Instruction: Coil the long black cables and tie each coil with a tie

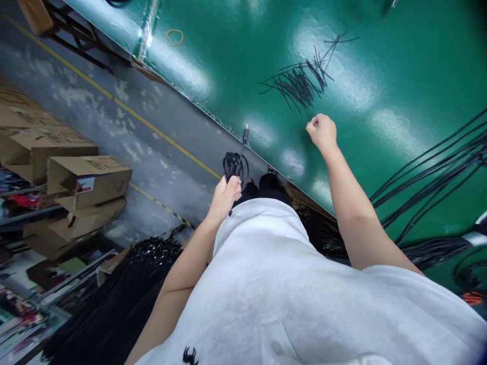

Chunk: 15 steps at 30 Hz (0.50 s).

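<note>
My left hand [227, 196] is closed round a coiled black cable [231, 165], held just off the table's front edge. The cable's plug end [245, 134] sticks up out of the coil. Over the green tabletop [236, 66], my right hand [322, 131] is closed with its fingertips curled in. Whether anything small is pinched there I cannot make out. Just beyond that hand lies a loose pile of short, thin black ties [299, 86], some strewn toward the upper right.
A yellow rubber band [174, 37] lies at the table's far left. Long black cables [429, 172] spread across its right side. Cardboard boxes [89, 177] stand at the left beyond the floor's yellow line [152, 129]. A big bundle of black cables [117, 299] hangs at lower left.
</note>
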Tool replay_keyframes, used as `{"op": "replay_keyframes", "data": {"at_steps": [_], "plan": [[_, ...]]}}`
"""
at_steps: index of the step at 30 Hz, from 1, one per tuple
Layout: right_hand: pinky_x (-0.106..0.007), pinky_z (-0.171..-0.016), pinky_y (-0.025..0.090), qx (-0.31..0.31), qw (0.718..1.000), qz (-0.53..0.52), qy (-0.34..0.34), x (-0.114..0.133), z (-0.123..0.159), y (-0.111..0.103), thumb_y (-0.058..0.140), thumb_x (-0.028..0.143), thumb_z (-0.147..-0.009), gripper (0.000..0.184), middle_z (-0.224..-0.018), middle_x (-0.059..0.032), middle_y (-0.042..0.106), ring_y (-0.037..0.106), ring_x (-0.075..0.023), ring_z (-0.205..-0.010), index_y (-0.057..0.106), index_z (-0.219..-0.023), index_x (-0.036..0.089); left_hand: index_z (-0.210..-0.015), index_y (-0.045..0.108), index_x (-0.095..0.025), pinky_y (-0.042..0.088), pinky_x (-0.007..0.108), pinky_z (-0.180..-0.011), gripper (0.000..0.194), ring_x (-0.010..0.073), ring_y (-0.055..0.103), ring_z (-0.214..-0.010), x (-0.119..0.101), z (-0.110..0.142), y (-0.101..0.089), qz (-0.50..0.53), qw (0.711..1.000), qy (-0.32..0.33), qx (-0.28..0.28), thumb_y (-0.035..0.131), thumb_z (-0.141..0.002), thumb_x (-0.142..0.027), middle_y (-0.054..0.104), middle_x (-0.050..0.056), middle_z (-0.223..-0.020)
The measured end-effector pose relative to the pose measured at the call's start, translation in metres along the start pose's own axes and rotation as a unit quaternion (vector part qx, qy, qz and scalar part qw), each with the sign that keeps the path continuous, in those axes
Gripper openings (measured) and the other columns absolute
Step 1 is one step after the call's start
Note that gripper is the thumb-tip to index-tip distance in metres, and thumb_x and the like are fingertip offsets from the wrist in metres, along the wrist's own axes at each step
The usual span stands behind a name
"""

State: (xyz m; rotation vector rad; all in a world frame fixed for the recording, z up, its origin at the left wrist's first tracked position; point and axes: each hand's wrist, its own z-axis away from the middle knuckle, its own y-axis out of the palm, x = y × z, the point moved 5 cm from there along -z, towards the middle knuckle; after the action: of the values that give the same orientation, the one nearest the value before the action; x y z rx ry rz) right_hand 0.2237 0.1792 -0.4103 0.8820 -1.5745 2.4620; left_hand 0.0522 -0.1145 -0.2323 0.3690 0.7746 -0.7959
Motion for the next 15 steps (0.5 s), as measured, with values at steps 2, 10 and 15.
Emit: {"op": "replay_keyframes", "data": {"at_steps": [2, 10, 15], "plan": [[-0.045, -0.091, 0.046, -0.005, 1.0, -0.017, -0.001, -0.008, 0.022, -0.005, 0.047, 0.035, -0.094, 0.025, -0.08, -0.0068, 0.057, 0.057, -0.0201, -0.083, 0.056, -0.08, 0.015, -0.077, 0.049, -0.017, 0.026, 0.017, -0.043, 0.038, 0.0036, 0.027, -0.043, -0.003, -0.004, 0.004, -0.006, 1.0, 0.001, 0.018, 0.059, -0.088, -0.052, 0.03, -0.009, -0.054], [-0.041, -0.094, 0.045, -0.09, 0.99, 0.031, 0.103, -0.006, 0.034, -0.008, 0.051, 0.024, -0.091, 0.025, -0.115, -0.0141, 0.055, 0.057, -0.0222, -0.102, 0.053, -0.113, 0.011, -0.08, 0.051, -0.015, 0.025, 0.018, -0.045, 0.038, 0.0052, 0.027, -0.044, 0.003, -0.008, 0.008, -0.027, 0.993, -0.026, 0.114, 0.039, -0.096, -0.048, 0.033, -0.007, -0.055], [-0.044, -0.096, 0.044, -0.043, 0.988, 0.063, 0.134, -0.004, -0.015, -0.011, 0.049, 0.015, -0.089, 0.024, -0.123, -0.0184, 0.052, 0.057, -0.0253, -0.108, 0.058, -0.11, 0.008, -0.089, 0.054, -0.016, 0.031, 0.021, -0.05, 0.033, 0.0072, 0.035, -0.05, 0.013, 0.004, -0.01, -0.109, 0.981, 0.002, 0.159, 0.041, -0.096, -0.046, 0.04, -0.005, -0.061]]}}
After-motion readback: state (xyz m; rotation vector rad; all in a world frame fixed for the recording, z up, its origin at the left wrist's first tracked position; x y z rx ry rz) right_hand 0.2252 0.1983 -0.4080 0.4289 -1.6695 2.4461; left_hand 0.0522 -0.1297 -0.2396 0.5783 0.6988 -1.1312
